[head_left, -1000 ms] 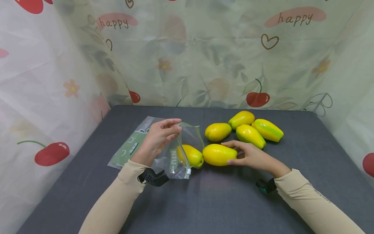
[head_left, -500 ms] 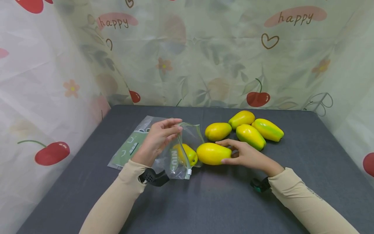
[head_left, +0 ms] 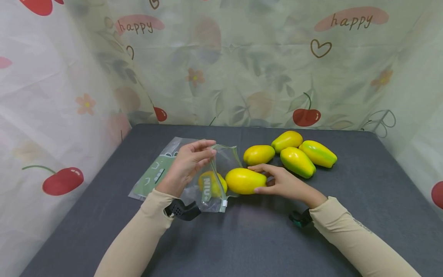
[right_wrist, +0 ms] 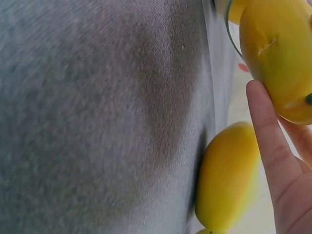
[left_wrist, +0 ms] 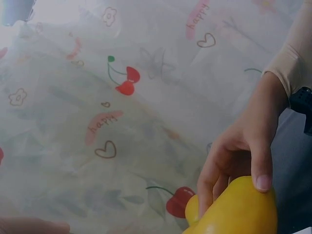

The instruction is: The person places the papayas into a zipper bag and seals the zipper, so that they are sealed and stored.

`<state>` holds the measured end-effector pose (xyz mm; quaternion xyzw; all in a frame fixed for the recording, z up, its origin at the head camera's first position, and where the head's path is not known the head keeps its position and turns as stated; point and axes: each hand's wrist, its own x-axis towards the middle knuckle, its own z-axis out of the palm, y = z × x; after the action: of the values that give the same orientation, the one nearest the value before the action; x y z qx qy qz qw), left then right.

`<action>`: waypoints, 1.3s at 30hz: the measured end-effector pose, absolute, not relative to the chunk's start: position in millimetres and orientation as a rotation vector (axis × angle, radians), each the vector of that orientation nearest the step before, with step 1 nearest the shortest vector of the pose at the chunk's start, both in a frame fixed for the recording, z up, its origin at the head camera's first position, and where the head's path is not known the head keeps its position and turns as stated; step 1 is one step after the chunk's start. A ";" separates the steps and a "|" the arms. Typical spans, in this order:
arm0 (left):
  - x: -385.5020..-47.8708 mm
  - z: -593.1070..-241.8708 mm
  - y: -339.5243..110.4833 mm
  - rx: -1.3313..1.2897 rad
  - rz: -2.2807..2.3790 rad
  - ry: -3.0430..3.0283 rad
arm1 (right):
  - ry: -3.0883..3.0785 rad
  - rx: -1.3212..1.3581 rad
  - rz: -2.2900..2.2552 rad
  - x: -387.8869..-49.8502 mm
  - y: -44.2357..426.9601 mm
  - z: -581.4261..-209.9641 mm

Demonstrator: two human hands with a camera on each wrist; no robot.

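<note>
In the head view my left hand (head_left: 187,165) pinches the upper edge of a clear zip bag (head_left: 225,156) with a green print, holding its mouth apart. Inside the bag one yellow papaya (head_left: 216,182) shows through the plastic. My right hand (head_left: 282,182) grips a second papaya (head_left: 243,181) between thumb and fingers, at the bag's mouth. The right wrist view shows that held papaya (right_wrist: 278,53) close up, fingers along its side. From the left wrist, my right hand (left_wrist: 243,141) appears above the same papaya (left_wrist: 239,209); just a fingertip of my left hand (left_wrist: 34,225) shows.
Several more papayas lie behind my right hand, among them a plain yellow one (head_left: 258,155) and a greenish one (head_left: 297,162). A dark grey cloth covers the table (head_left: 242,238). Printed curtains (head_left: 228,77) stand around its back and sides.
My right hand has moved left with its papaya, up to the bag's mouth. The papaya ahead of it has slid left, deeper into the bag. My left hand stays in place.
</note>
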<state>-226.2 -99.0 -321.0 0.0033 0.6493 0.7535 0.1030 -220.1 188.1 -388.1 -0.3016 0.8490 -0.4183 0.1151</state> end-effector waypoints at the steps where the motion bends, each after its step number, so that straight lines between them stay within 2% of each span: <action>1: -226.2 -321.1 -98.8 0.011 2.223 1.918 | 2.485 -0.887 -1.226 -220.3 187.0 -388.1; 39: -228.9 -320.5 -97.8 0.029 2.218 1.925 | 2.391 -0.946 -1.302 -220.3 139.3 -380.4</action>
<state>-228.9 -97.8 -320.5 0.0099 0.6520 0.7512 0.1023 -220.3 139.3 -380.4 -0.3254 0.8227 -0.4479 0.1292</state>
